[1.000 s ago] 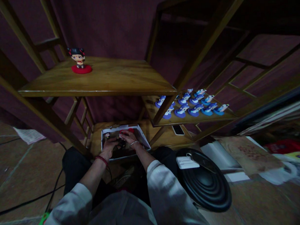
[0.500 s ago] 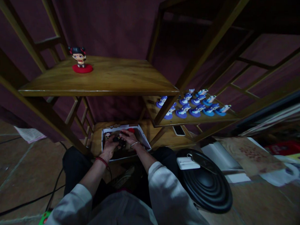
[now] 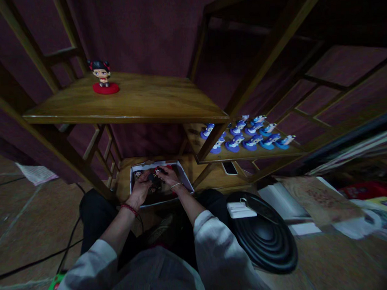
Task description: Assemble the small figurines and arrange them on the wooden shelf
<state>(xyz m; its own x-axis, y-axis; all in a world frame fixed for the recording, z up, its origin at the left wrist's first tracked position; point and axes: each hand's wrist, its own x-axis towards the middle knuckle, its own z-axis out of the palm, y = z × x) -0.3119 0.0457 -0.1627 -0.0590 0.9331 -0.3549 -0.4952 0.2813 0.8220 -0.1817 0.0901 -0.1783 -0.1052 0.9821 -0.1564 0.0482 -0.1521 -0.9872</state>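
Both hands are inside a shallow white cardboard box (image 3: 185, 174) on the lowest shelf. My left hand (image 3: 142, 185) is closed on a small dark-haired figurine (image 3: 154, 180) from the left. From the other side, the fingers of my right hand (image 3: 169, 178) pinch its upper part. Fingers and dim light hide much of its shape. Another small figurine (image 3: 138, 174) lies in the box's far left corner, and something red shows behind my right hand. A black-haired figurine on a red base (image 3: 105, 88) stands upright on the shelf above.
Several blue-purple figurines (image 3: 252, 142) stand in rows on the right-hand shelf (image 3: 219, 156). Below it lies a phone (image 3: 229, 168). A white case (image 3: 241, 209) rests on a black ridged round stool (image 3: 266, 235). Cables (image 3: 70, 240) cross the tiled floor at left.
My hands have shifted slightly around the figurine, which has turned a little between them. The view has moved marginally; the shelved figurines stay put.
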